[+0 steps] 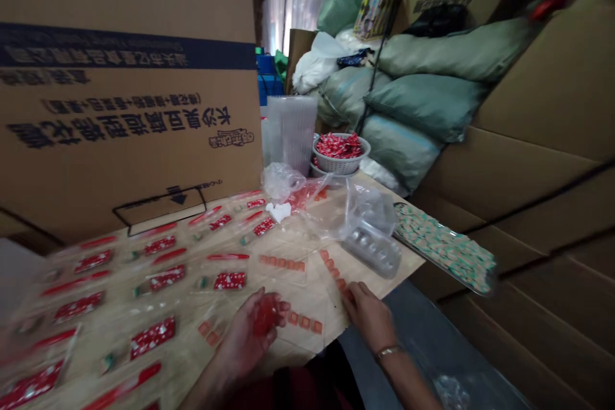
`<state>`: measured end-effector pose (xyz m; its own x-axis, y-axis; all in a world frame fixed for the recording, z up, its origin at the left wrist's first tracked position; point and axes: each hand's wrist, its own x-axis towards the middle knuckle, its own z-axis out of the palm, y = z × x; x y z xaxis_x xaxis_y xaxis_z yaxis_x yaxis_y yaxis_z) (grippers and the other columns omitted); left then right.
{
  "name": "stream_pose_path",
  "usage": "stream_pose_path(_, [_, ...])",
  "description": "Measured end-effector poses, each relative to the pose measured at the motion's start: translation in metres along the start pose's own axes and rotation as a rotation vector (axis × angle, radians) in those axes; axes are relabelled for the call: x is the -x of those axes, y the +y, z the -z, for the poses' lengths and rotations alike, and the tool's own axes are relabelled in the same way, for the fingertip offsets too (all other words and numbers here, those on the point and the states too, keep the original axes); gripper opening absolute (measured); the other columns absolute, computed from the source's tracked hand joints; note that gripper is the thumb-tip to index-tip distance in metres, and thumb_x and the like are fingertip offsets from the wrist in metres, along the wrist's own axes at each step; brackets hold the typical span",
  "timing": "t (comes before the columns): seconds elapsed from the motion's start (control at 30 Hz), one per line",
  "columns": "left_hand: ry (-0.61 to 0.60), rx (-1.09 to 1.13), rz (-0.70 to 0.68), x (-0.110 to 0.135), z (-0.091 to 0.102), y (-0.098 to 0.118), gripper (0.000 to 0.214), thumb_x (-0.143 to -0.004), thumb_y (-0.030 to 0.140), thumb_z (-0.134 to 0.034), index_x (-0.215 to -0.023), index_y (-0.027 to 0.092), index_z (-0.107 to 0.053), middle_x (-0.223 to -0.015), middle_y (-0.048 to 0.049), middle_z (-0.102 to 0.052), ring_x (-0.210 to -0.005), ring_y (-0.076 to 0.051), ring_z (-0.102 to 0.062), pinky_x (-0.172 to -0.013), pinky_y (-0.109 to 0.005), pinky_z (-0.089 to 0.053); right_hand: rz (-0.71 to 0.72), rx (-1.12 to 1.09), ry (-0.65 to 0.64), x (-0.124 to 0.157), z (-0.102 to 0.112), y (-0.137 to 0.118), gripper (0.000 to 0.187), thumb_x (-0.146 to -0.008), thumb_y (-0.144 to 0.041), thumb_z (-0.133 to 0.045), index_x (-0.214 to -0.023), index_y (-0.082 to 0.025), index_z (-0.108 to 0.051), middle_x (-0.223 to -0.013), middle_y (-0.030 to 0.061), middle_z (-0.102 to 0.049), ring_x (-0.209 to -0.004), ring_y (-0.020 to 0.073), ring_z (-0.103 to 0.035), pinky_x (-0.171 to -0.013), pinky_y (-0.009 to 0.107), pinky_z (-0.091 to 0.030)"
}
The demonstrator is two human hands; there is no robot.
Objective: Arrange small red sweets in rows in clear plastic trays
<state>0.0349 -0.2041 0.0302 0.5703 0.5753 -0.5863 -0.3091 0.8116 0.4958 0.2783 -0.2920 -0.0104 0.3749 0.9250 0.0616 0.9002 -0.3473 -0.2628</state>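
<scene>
My left hand (247,333), palm up with fingers curled, holds a glossy red-orange translucent piece (266,315); whether it is one piece or several stuck together I cannot tell. My right hand (372,317) is at the table's right edge, fingertips pinched at the near end of a slanting row of orange square pieces (330,264) in a clear tray. Between and beyond my hands lie more rows of orange square pieces (282,262), also in clear trays. Left of my left hand, a clear tray holds a few orange squares (209,332).
Across the table (317,346) lie several clear trays with red dotted packets (166,277) and red sticks (228,257). A large carton (129,96) stands at the left. Behind are stacked clear trays (292,131) and a basket of red packets (339,157). A tray of green-and-beige pieces (444,246) sits right.
</scene>
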Motion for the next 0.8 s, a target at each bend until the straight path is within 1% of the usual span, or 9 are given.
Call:
stream_pose_path(0.1, [-0.075, 0.047, 0.016, 0.002, 0.0, 0.002, 0.04, -0.074, 0.046, -0.056, -0.091, 0.01, -0.063, -0.083, -0.011, -0.068, -0.057, -0.013, -0.057, -0.043, -0.018, -0.026, 0.02, -0.154, 0.137, 0.004, 0.001, -0.003, 0.015, -0.084, -0.027, -0.048, -0.093, -0.019, -0.055, -0.093, 0.0079, -0.057, -0.079, 0.0216, -0.058, -0.064, 0.03, -0.042])
stream_pose_path(0.17, [-0.087, 0.031, 0.006, 0.004, -0.002, 0.003, 0.043, -0.075, 0.048, -0.054, -0.093, 0.01, -0.064, -0.085, -0.0113, -0.067, -0.058, -0.013, -0.057, -0.043, -0.018, -0.024, 0.102, -0.345, 0.178, 0.005, 0.009, -0.021, 0.015, -0.084, -0.03, -0.048, -0.089, -0.019, -0.056, -0.089, 0.0078, -0.056, -0.08, 0.021, -0.056, -0.068, 0.031, -0.044])
stream_pose_path(0.23, [-0.101, -0.003, 0.008, 0.005, -0.006, 0.001, 0.043, -0.075, 0.05, -0.052, -0.091, 0.012, -0.064, -0.082, -0.0096, -0.067, -0.057, -0.013, -0.057, -0.043, -0.019, -0.022, 0.226, -0.584, 0.092, 0.006, 0.019, -0.053, 0.014, -0.085, -0.029, -0.046, -0.085, -0.02, -0.057, -0.082, 0.0055, -0.056, -0.075, 0.018, -0.055, -0.067, 0.029, -0.044])
stream_pose_path(0.3, [-0.111, -0.021, 0.008, 0.005, -0.01, -0.002, 0.042, -0.076, 0.052, -0.052, -0.086, 0.013, -0.064, -0.076, -0.0061, -0.065, -0.055, -0.011, -0.054, -0.044, -0.019, -0.023, 0.342, -0.752, -0.068, 0.005, 0.026, -0.088, 0.011, -0.083, -0.023, -0.05, -0.089, -0.02, -0.058, -0.08, 0.0031, -0.056, -0.073, 0.0155, -0.054, -0.064, 0.025, -0.044])
stream_pose_path(0.37, [-0.088, -0.018, -0.015, 0.005, -0.01, -0.006, 0.04, -0.075, 0.052, -0.054, -0.078, 0.013, -0.062, -0.067, -0.0019, -0.06, -0.052, -0.009, -0.05, -0.044, -0.019, -0.024, 0.428, -0.809, -0.163, 0.002, 0.026, -0.115, 0.013, -0.078, -0.016, -0.052, -0.087, -0.02, -0.059, -0.079, 0.0013, -0.056, -0.071, 0.0135, -0.054, -0.063, 0.023, -0.043])
stream_pose_path(0.43, [-0.037, -0.016, -0.051, 0.006, -0.008, -0.008, 0.038, -0.073, 0.052, -0.058, -0.074, 0.014, -0.061, -0.062, 0.0011, -0.056, -0.05, -0.008, -0.046, -0.045, -0.019, -0.025, 0.45, -0.838, -0.186, -0.002, 0.02, -0.13, 0.011, -0.073, -0.011, -0.052, -0.078, -0.019, -0.058, -0.075, -0.0001, -0.055, -0.068, 0.012, -0.052, -0.061, 0.022, -0.041])
stream_pose_path(0.5, [0.002, -0.038, -0.096, 0.008, -0.004, -0.009, 0.037, -0.069, 0.051, -0.063, -0.077, 0.015, -0.061, -0.064, 0.0015, -0.056, -0.052, -0.008, -0.046, -0.045, -0.02, -0.025, 0.417, -0.885, -0.194, -0.006, 0.013, -0.133, 0.009, -0.072, -0.011, -0.05, -0.071, -0.018, -0.055, -0.07, -0.0013, -0.054, -0.064, 0.0114, -0.051, -0.058, 0.022, -0.04])
stream_pose_path(0.63, [0.026, -0.121, -0.203, 0.01, 0.0, -0.009, 0.04, -0.062, 0.048, -0.07, -0.084, 0.016, -0.062, -0.071, -0.0003, -0.061, -0.056, -0.01, -0.051, -0.045, -0.02, -0.023, 0.326, -0.984, -0.248, -0.01, 0.005, -0.127, 0.004, -0.072, -0.016, -0.051, -0.069, -0.018, -0.051, -0.062, -0.0029, -0.053, -0.058, 0.0114, -0.05, -0.055, 0.022, -0.039])
stream_pose_path(0.8, [0.094, -0.128, -0.261, 0.007, -0.002, -0.007, 0.036, -0.056, 0.042, -0.077, -0.067, 0.015, -0.056, -0.061, 0.0024, -0.059, -0.052, -0.008, -0.048, -0.048, -0.019, -0.025, 0.325, -1.093, -0.32, -0.009, 0.006, -0.123, 0.011, -0.074, -0.028, -0.058, -0.075, -0.017, -0.053, -0.068, -0.001, -0.055, -0.066, 0.0127, -0.05, -0.062, 0.024, -0.041])
